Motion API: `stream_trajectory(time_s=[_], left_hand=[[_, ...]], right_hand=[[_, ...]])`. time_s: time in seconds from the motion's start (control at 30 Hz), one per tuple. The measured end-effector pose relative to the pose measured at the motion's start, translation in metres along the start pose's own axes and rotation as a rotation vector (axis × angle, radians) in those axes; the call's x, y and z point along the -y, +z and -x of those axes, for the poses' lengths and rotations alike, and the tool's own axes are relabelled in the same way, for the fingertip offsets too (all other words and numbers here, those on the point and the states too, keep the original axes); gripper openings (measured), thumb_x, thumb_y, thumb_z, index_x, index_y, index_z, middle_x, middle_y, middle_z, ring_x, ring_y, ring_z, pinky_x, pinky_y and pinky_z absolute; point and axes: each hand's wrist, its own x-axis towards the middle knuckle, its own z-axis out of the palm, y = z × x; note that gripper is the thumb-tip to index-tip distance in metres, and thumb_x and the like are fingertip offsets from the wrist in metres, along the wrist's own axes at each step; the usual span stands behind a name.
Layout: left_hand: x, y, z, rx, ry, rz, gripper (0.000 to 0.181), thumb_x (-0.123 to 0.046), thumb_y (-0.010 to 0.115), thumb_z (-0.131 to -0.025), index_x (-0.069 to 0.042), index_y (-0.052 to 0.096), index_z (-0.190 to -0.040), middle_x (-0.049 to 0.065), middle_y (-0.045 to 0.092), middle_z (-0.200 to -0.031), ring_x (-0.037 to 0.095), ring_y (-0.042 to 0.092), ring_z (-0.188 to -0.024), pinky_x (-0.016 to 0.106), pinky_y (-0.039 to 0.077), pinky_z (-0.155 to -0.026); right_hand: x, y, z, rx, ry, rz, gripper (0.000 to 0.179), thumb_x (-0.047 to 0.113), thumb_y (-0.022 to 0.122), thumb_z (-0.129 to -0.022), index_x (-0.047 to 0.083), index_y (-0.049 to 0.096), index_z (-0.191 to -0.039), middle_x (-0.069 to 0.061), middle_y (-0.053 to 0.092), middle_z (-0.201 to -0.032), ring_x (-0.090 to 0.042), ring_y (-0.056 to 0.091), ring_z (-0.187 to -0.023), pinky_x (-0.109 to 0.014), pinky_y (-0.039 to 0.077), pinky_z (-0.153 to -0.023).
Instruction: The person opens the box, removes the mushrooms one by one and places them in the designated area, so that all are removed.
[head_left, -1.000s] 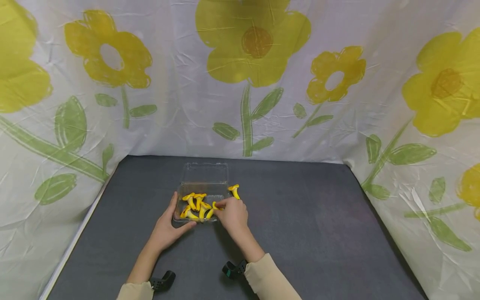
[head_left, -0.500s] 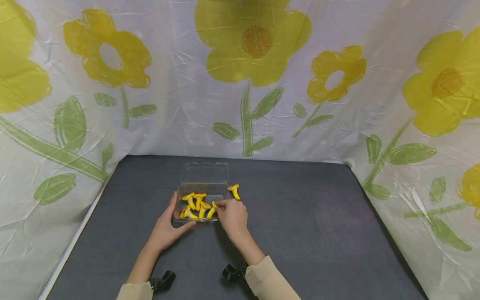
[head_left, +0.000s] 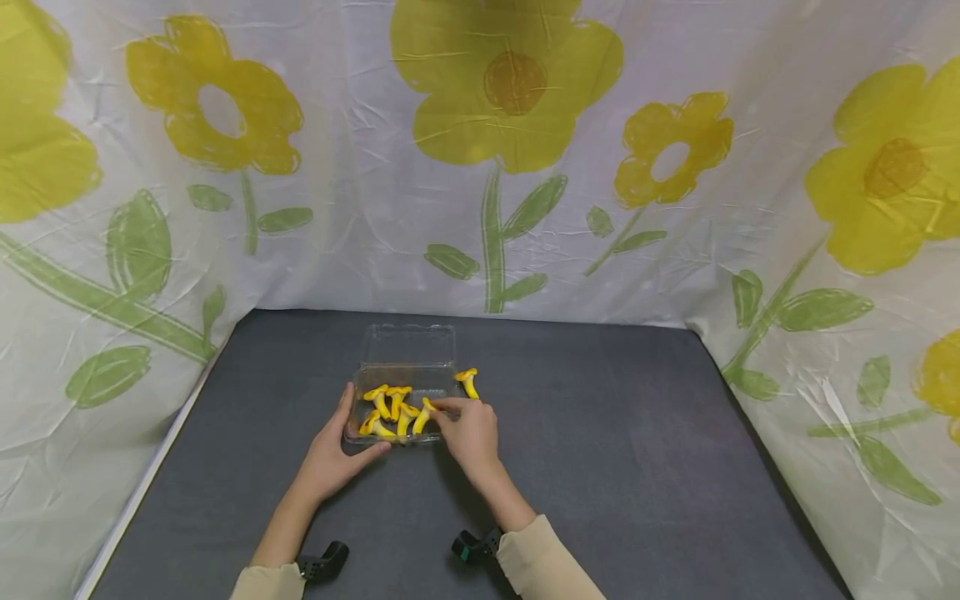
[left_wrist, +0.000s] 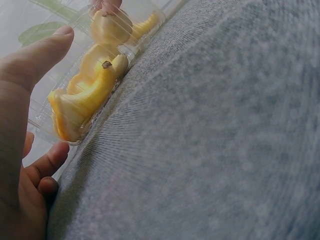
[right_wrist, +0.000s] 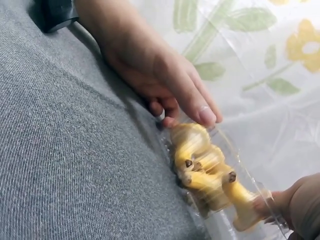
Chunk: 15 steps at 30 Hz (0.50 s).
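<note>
A clear plastic clamshell box point(head_left: 350, 433) sits on the dark cloth, its lid point(head_left: 411, 343) raised at the back. Several yellow chanterelle mushrooms point(head_left: 378, 402) lie inside. My left hand point(head_left: 330, 458) steadies the box at its front-left corner, straight thumb along the near wall and fingers along the left side. Over the right end of the box, my right hand point(head_left: 472, 437) pinches a chanterelle point(head_left: 422, 419) by its cap end; the stem points toward the near wall. In the right wrist view, the fingertips point(right_wrist: 280, 200) meet this chanterelle point(right_wrist: 240, 197) through the clear plastic.
Another chanterelle point(head_left: 468, 382) lies on the table outside the box, just beyond my right hand. A white curtain point(head_left: 337, 167) with printed yellow flowers surrounds the dark tabletop point(head_left: 637, 467). Both wrists wear black straps point(head_left: 325, 563).
The pinched chanterelle has turned more upright and settled among the others, and my right hand has shifted slightly right. My left hand stays at the box corner.
</note>
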Motion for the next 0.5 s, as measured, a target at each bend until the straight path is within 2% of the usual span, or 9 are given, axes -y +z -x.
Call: stream_trajectory(time_s=[0.07, 0.13, 0.17, 0.2, 0.27, 0.33, 0.4, 0.47, 0.5], left_hand=[[0.0, 0.0, 0.0, 0.0, -0.001, -0.002, 0.122, -0.045, 0.087, -0.088, -0.011, 0.005, -0.172, 0.002, 0.051, -0.091, 0.015, 0.047, -0.081, 0.042, 0.041, -0.082], [0.0, 0.001, 0.0, 0.0, -0.003, 0.001, 0.122, -0.044, 0.088, -0.088, -0.011, 0.005, -0.172, 0.003, 0.052, -0.092, 0.016, 0.047, -0.081, 0.043, 0.041, -0.083], [0.0, 0.001, 0.0, 0.001, -0.004, 0.001, 0.123, -0.045, 0.088, -0.088, -0.011, 0.005, -0.172, 0.005, 0.052, -0.093, 0.017, 0.047, -0.081, 0.043, 0.041, -0.083], [0.0, 0.0, 0.0, 0.001, -0.002, -0.002, 0.122, -0.045, 0.087, -0.088, -0.011, 0.005, -0.172, 0.008, 0.057, -0.102, 0.018, 0.048, -0.083, 0.045, 0.041, -0.084], [-0.001, 0.0, 0.0, -0.002, -0.001, -0.001, 0.122, -0.045, 0.087, -0.089, -0.009, 0.005, -0.172, 0.016, 0.06, -0.132, 0.021, 0.051, -0.09, 0.048, 0.042, -0.088], [-0.002, 0.0, 0.0, -0.003, 0.0, 0.001, 0.121, -0.045, 0.087, -0.089, -0.009, 0.006, -0.172, 0.023, 0.042, -0.161, 0.026, 0.053, -0.097, 0.052, 0.041, -0.091], [-0.003, 0.0, 0.0, -0.003, 0.003, 0.0, 0.12, -0.045, 0.086, -0.09, -0.008, 0.006, -0.172, 0.023, 0.019, -0.174, 0.028, 0.052, -0.103, 0.055, 0.039, -0.095], [-0.003, 0.0, -0.001, 0.0, 0.002, 0.0, 0.12, -0.045, 0.086, -0.09, -0.008, 0.005, -0.172, 0.022, 0.016, -0.175, 0.028, 0.052, -0.102, 0.055, 0.039, -0.095], [-0.003, 0.0, -0.001, 0.001, 0.001, -0.001, 0.12, -0.045, 0.086, -0.09, -0.008, 0.005, -0.172, 0.022, 0.017, -0.175, 0.027, 0.052, -0.099, 0.054, 0.039, -0.094]], right_hand=[[-0.002, 0.0, 0.0, -0.001, -0.001, -0.02, 0.016, 0.015, 0.089, -0.088, 0.011, 0.087, -0.103, -0.004, 0.082, -0.093, -0.017, 0.077, -0.071, -0.019, 0.033, -0.049], [-0.004, 0.0, -0.001, -0.001, 0.002, -0.038, 0.016, 0.015, 0.089, -0.088, 0.012, 0.088, -0.103, -0.003, 0.082, -0.094, -0.018, 0.079, -0.081, -0.02, 0.036, -0.051], [-0.004, 0.0, -0.001, -0.001, 0.006, -0.046, 0.015, 0.015, 0.089, -0.088, 0.013, 0.088, -0.103, -0.003, 0.082, -0.094, -0.017, 0.079, -0.081, -0.02, 0.037, -0.052], [-0.005, 0.0, -0.002, 0.0, 0.009, -0.057, 0.015, 0.015, 0.088, -0.088, 0.013, 0.088, -0.103, -0.003, 0.082, -0.094, -0.014, 0.077, -0.076, -0.021, 0.037, -0.051], [-0.007, -0.001, -0.002, 0.001, 0.013, -0.076, 0.014, 0.015, 0.088, -0.089, 0.014, 0.088, -0.103, -0.003, 0.082, -0.094, -0.007, 0.068, -0.062, -0.021, 0.036, -0.051], [-0.008, -0.002, -0.003, 0.002, 0.016, -0.099, 0.014, 0.016, 0.088, -0.089, 0.014, 0.088, -0.103, -0.002, 0.082, -0.095, -0.001, 0.053, -0.052, -0.021, 0.036, -0.052], [-0.01, -0.002, -0.004, 0.001, 0.014, -0.13, 0.014, 0.015, 0.087, -0.09, 0.014, 0.087, -0.104, -0.003, 0.082, -0.097, 0.0, 0.04, -0.048, -0.02, 0.035, -0.052], [-0.011, -0.004, -0.005, -0.003, 0.014, -0.156, 0.015, 0.014, 0.087, -0.09, 0.013, 0.087, -0.105, -0.003, 0.082, -0.098, 0.003, 0.04, -0.048, -0.02, 0.034, -0.051], [-0.012, -0.004, -0.006, -0.006, 0.015, -0.165, 0.015, 0.014, 0.087, -0.09, 0.014, 0.087, -0.105, -0.002, 0.082, -0.099, 0.004, 0.044, -0.049, -0.02, 0.034, -0.05]])
